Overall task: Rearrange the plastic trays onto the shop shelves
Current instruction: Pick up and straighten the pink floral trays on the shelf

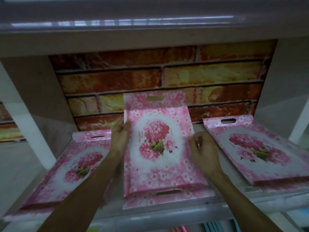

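Three pink floral plastic trays lie on a shop shelf. The middle tray [158, 148] leans tilted, its far handle end raised against the brick-pattern back wall. My left hand [119, 136] grips that tray's left rim, fingers on top of the edge. Over the tray's right rim sits my right hand [204, 151], fingers curled; whether it pinches the rim I cannot tell. The left tray [70, 169] lies flat beside my left forearm. The right tray [260, 151] lies flat on top of another tray.
The brick-pattern back wall [158, 77] closes the shelf bay. A white shelf board [150, 32] hangs overhead, with white uprights at both sides. The shelf's front lip [167, 216] runs below the trays; coloured items show on the level beneath at the lower right.
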`<state>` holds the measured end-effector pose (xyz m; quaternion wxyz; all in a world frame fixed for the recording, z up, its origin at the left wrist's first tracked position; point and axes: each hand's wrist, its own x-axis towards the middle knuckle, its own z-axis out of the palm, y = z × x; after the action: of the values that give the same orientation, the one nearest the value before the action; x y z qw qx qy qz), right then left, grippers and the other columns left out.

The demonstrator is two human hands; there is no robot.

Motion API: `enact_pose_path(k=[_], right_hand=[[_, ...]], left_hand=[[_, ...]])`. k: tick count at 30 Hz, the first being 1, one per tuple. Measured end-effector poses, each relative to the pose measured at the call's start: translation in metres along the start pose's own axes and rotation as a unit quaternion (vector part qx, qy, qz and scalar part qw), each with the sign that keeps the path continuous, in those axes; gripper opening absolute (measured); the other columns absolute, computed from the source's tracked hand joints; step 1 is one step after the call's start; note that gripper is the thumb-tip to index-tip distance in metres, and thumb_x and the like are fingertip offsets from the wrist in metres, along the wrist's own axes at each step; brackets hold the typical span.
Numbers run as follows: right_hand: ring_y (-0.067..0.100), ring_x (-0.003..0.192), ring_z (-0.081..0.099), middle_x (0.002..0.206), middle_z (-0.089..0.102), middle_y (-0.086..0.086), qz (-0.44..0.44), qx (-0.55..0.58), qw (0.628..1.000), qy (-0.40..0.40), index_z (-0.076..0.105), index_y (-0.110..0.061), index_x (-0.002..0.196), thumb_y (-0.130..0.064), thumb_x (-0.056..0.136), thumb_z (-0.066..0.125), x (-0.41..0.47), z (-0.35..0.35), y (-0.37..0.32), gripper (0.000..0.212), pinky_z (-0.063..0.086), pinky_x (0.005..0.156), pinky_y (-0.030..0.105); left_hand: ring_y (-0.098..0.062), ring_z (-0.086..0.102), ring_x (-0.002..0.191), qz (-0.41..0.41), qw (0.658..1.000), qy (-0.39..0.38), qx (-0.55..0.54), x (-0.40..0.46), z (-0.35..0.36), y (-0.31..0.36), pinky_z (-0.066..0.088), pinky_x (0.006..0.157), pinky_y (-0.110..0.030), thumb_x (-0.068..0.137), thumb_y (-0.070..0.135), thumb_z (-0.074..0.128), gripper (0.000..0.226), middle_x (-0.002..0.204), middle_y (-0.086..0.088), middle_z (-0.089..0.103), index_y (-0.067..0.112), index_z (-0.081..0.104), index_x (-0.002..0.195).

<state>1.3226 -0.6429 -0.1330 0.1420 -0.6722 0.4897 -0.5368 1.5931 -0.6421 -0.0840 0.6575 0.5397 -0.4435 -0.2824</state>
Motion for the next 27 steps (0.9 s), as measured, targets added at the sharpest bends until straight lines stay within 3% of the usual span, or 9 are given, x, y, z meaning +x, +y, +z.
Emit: enact_pose_path(k=[2, 5, 7, 11, 14, 17, 20, 25, 27], right_hand=[[0.017, 0.064, 0.049, 0.072, 0.048, 0.0, 0.022, 0.033, 0.999, -0.012, 0.048, -0.02, 0.094, -0.039, 0.095, 0.055, -0.002, 0.001, -0.005, 0.02, 0.042, 0.058, 0.027], [0.014, 0.058, 0.046, 0.066, 0.048, 0.005, 0.044, 0.064, 0.996, -0.046, 0.049, -0.013, 0.087, -0.04, 0.095, 0.056, -0.005, 0.006, -0.014, 0.028, 0.039, 0.053, 0.02], [0.011, 0.054, 0.045, 0.063, 0.051, 0.007, 0.045, 0.066, 0.994, -0.071, 0.049, -0.012, 0.081, -0.039, 0.096, 0.055, -0.007, 0.012, -0.021, 0.031, 0.04, 0.053, 0.025], [0.003, 0.048, 0.035, 0.058, 0.038, -0.004, 0.04, 0.116, 0.989, -0.077, 0.04, -0.022, 0.073, -0.031, 0.099, 0.051, -0.015, 0.032, -0.038, 0.03, 0.034, 0.05, 0.023], [0.002, 0.049, 0.035, 0.059, 0.038, -0.004, 0.047, 0.15, 0.985, -0.076, 0.04, -0.02, 0.072, -0.029, 0.099, 0.051, -0.022, 0.052, -0.053, 0.031, 0.033, 0.049, 0.019], [0.001, 0.049, 0.034, 0.055, 0.036, -0.012, 0.065, 0.182, 0.979, -0.07, 0.037, -0.02, 0.068, -0.026, 0.099, 0.053, -0.025, 0.078, -0.072, 0.035, 0.033, 0.05, 0.018], [0.003, 0.05, 0.035, 0.059, 0.038, -0.007, 0.089, 0.192, 0.975, -0.068, 0.039, -0.015, 0.069, -0.026, 0.099, 0.053, -0.024, 0.109, -0.092, 0.035, 0.034, 0.054, 0.025], [0.013, 0.057, 0.037, 0.062, 0.038, 0.0, 0.113, 0.176, 0.975, -0.078, 0.038, -0.013, 0.07, -0.029, 0.099, 0.051, -0.033, 0.157, -0.122, 0.035, 0.034, 0.058, 0.032], [0.016, 0.058, 0.04, 0.061, 0.04, 0.001, 0.129, 0.161, 0.974, -0.094, 0.038, -0.013, 0.07, -0.03, 0.098, 0.051, -0.04, 0.173, -0.129, 0.036, 0.036, 0.06, 0.033]], left_hand=[[-0.022, 0.068, 0.084, 0.016, 1.0, 0.01, -0.015, 0.001, -0.01, 0.008, 0.056, 0.073, -0.038, 0.096, 0.03, 0.057, 0.02, 0.089, 0.001, 0.074, 0.022, 0.07, 0.109], [-0.029, 0.07, 0.093, 0.028, 0.999, 0.021, -0.027, 0.0, -0.025, 0.018, 0.058, 0.08, -0.045, 0.098, 0.029, 0.054, 0.026, 0.102, -0.007, 0.074, 0.018, 0.066, 0.118], [-0.03, 0.071, 0.096, 0.039, 0.999, 0.02, -0.01, 0.0, -0.035, 0.022, 0.06, 0.08, -0.046, 0.098, 0.033, 0.054, 0.03, 0.107, -0.009, 0.073, 0.018, 0.064, 0.123], [-0.022, 0.074, 0.085, 0.055, 0.998, 0.025, 0.006, -0.004, -0.059, 0.027, 0.062, 0.07, -0.037, 0.098, 0.035, 0.054, 0.031, 0.096, 0.0, 0.075, 0.018, 0.064, 0.121], [-0.007, 0.073, 0.071, 0.053, 0.998, 0.041, 0.017, -0.007, -0.082, 0.032, 0.058, 0.056, -0.021, 0.097, 0.032, 0.054, 0.027, 0.09, 0.003, 0.073, 0.014, 0.063, 0.114], [-0.01, 0.073, 0.082, 0.04, 0.996, 0.057, 0.051, -0.007, -0.117, 0.032, 0.061, 0.066, -0.027, 0.094, 0.032, 0.061, 0.032, 0.102, -0.006, 0.072, 0.008, 0.062, 0.115], [-0.027, 0.073, 0.089, -0.001, 0.995, 0.047, 0.085, -0.005, -0.157, 0.026, 0.061, 0.077, -0.045, 0.09, 0.035, 0.066, 0.034, 0.104, -0.011, 0.073, 0.009, 0.063, 0.112], [-0.02, 0.07, 0.074, -0.002, 0.982, 0.05, 0.182, -0.008, -0.22, 0.009, 0.058, 0.059, -0.028, 0.086, 0.018, 0.071, 0.017, 0.085, -0.004, 0.073, 0.008, 0.067, 0.099], [-0.021, 0.066, 0.068, 0.0, 0.975, 0.056, 0.216, -0.007, -0.241, -0.001, 0.056, 0.057, -0.032, 0.085, 0.015, 0.071, 0.013, 0.081, -0.008, 0.07, 0.006, 0.064, 0.093]])
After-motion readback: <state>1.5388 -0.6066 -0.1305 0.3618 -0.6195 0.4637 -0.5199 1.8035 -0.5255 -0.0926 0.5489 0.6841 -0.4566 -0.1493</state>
